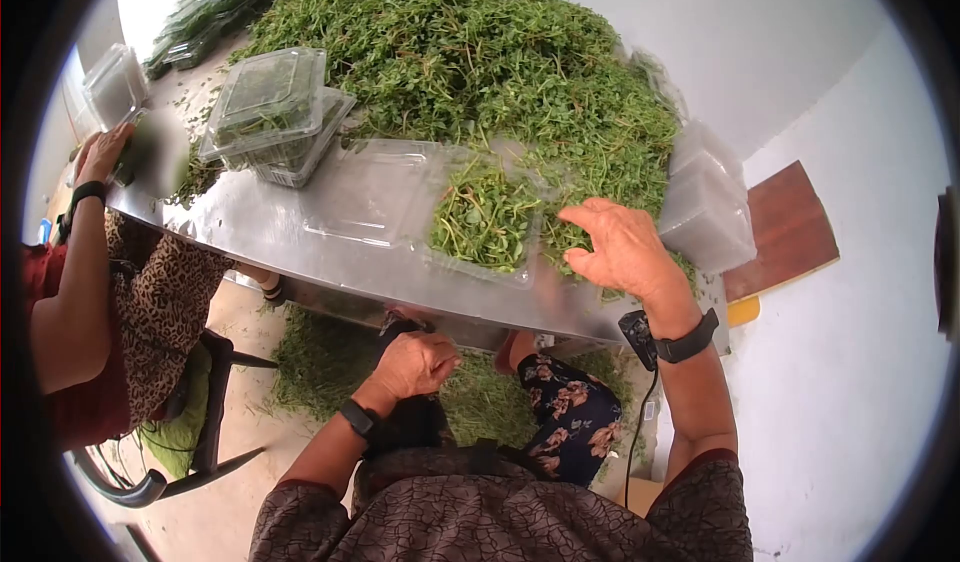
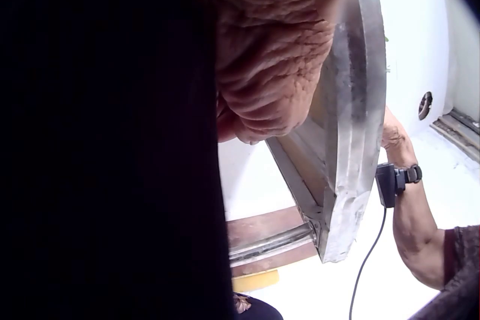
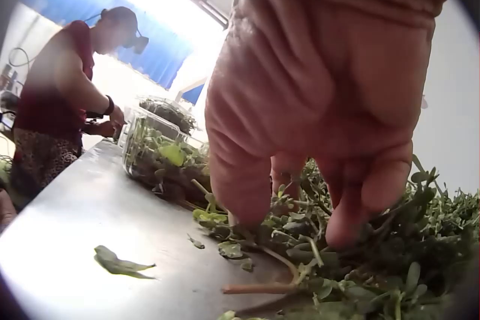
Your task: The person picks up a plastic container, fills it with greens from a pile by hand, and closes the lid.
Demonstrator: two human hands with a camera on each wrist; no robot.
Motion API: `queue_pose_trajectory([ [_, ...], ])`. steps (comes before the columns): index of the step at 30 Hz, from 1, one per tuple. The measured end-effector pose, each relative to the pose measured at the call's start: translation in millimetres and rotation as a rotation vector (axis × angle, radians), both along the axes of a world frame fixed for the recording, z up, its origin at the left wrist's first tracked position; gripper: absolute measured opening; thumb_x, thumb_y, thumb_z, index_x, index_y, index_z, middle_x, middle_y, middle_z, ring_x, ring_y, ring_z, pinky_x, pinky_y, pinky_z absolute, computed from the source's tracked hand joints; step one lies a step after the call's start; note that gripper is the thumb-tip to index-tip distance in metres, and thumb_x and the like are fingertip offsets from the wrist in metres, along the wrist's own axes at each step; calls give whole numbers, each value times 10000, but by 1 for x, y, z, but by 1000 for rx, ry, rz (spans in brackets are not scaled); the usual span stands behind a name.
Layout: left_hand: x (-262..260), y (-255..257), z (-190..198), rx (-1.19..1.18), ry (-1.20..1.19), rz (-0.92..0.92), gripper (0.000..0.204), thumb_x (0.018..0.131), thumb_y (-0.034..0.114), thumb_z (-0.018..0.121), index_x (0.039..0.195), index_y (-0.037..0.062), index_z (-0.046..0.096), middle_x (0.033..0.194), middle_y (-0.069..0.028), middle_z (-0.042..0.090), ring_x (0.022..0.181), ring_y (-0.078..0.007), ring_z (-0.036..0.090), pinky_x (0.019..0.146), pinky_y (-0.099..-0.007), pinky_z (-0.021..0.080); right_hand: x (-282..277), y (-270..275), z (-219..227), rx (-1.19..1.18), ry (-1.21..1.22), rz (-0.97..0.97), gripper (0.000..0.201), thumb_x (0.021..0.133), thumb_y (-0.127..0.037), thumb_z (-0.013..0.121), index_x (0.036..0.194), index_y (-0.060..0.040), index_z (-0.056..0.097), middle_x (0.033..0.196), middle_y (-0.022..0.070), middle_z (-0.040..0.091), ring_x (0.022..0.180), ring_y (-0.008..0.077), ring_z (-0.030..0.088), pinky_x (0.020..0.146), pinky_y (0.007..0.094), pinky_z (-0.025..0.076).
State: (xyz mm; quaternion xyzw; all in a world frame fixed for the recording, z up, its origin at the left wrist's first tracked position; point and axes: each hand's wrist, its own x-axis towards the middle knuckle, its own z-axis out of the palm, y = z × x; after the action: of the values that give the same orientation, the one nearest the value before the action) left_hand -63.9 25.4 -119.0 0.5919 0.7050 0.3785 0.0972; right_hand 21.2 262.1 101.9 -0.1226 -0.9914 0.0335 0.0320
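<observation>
An open-lidded clear plastic clamshell box (image 1: 515, 279) lies on the metal table, its lid (image 1: 350, 197) folded out to the left. Leafy green stems (image 1: 485, 212) fill its base. Just right of the box, my right hand (image 1: 625, 247) reaches down with thumb and fingers apart. In the right wrist view its fingertips (image 3: 349, 226) dip into loose greens (image 3: 300, 260) on the table. Below the table's front edge, near my lap, my left hand (image 1: 415, 362) is idle with loosely curled fingers. Its palm (image 2: 277, 80) shows close up in the left wrist view; nothing shows in it.
A large heap of greens (image 1: 450, 42) covers the back of the table (image 1: 430, 287). Filled boxes (image 1: 265, 102) are stacked at left; nested clear boxes (image 1: 705, 202) stand at right. Another person (image 3: 67, 80) works at the left end. Cut greens (image 1: 330, 362) lie on the floor.
</observation>
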Motion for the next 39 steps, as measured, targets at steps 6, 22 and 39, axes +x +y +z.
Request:
queue_pose_trajectory([
  [6, -3, -4, -1, 23, 37, 26, 123, 777, 188, 616, 758, 68, 636, 783, -73, 612, 701, -298, 602, 636, -387, 494, -4, 12, -15, 111, 56, 79, 246, 681, -80, 608, 921, -45, 652, 800, 193, 606, 777, 369, 600, 702, 457, 478],
  [22, -6, -4, -5, 28, 32, 103, 104, 745, 181, 630, 750, 77, 625, 752, -78, 598, 686, -310, 602, 607, -405, 494, -2, -7, 61, -908, 589, -200, 281, 800, -5, 544, 1067, 76, 578, 773, 43, 608, 541, 74, 563, 448, 198, 471],
  [39, -8, -7, -2, -23, 50, 136, 145, 774, 217, 622, 750, 74, 620, 749, -82, 605, 682, -317, 607, 612, -406, 499, 16, -6, 30, -199, 77, -229, 386, 755, -60, 602, 1139, -23, 595, 896, 203, 642, 679, 290, 629, 669, 380, 507],
])
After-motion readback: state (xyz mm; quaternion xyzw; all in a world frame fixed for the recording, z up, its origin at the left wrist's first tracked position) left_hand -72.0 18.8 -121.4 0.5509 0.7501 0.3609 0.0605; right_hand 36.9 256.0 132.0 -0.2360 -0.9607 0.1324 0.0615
